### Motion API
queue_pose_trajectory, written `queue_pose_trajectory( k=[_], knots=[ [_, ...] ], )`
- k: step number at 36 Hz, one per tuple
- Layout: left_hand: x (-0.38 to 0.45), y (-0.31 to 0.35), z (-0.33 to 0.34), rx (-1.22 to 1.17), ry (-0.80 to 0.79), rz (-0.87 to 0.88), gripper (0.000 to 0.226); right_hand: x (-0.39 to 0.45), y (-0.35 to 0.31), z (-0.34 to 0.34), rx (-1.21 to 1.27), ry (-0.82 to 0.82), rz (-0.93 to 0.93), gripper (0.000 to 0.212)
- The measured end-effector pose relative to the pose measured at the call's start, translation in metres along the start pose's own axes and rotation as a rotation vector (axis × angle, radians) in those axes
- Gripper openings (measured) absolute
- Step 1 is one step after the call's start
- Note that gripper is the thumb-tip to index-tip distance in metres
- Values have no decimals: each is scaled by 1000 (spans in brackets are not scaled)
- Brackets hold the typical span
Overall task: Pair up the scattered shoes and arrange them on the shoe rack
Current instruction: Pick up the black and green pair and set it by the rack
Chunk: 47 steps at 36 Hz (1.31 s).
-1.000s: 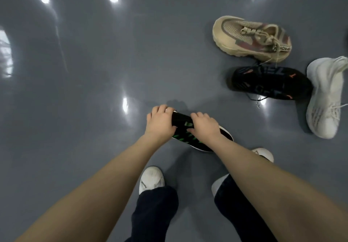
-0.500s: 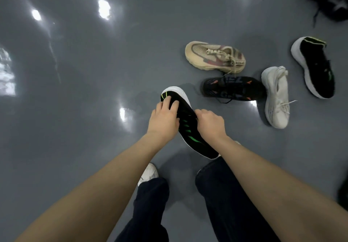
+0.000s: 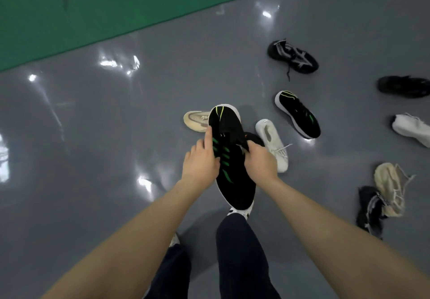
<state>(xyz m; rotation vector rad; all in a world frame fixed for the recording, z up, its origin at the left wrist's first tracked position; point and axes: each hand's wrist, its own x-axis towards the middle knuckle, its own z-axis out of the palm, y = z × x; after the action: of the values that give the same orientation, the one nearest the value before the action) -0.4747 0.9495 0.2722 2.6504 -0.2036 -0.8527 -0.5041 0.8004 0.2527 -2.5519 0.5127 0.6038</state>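
Far to my left a green mat [image 3: 97,3] covers part of the grey floor [image 3: 93,135], with no shoe on it, so it plays no part in what I hold. Next comes my left hand [image 3: 200,162]: its grip lies along the side of the black shoe with green stripes [image 3: 229,156], index finger stretched up the upper and thumb tucked against the stripes, steadying more than squeezing. I hold the shoe lifted above the floor, toe pointing away from me, so I can read its pattern against the others.

Peeking out behind its toe is a beige shoe [image 3: 195,120], lying on the floor. My right hand [image 3: 260,162] takes the other flank, fingers curled over the collar by the laces; that grip pinches the opening, and I judge it carries most of the weight. Just beside that hand a white shoe [image 3: 272,142] rests on the floor, and something dark sits between it and my shoe, too hidden to name.

Further right lies the matching black-and-green shoe [image 3: 299,115], near but apart from mine: the partner I should fetch next. Beyond it are a black shoe with pale streaks [image 3: 293,57], a plain black shoe [image 3: 404,87], a second white shoe [image 3: 411,128], and a second beige shoe [image 3: 391,189] touching a dark one [image 3: 370,208]. The shoe rack is not in view.
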Motion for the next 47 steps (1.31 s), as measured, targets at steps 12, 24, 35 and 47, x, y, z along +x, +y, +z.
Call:
queue_pose_trajectory(
  k=[12, 24, 35, 47],
  knots=[
    [33, 121, -47, 1, -38, 138, 58, 12, 44, -127, 128, 58, 148, 15],
    [106, 191, -75, 210, -144, 335, 46, 60, 76, -184, 224, 66, 298, 17],
    [151, 224, -51, 255, -275, 322, 43, 100, 119, -194, 204, 92, 407, 17],
    [213, 311, 45, 147, -281, 128, 37, 161, 246, -210, 151, 31, 445, 19]
  ],
)
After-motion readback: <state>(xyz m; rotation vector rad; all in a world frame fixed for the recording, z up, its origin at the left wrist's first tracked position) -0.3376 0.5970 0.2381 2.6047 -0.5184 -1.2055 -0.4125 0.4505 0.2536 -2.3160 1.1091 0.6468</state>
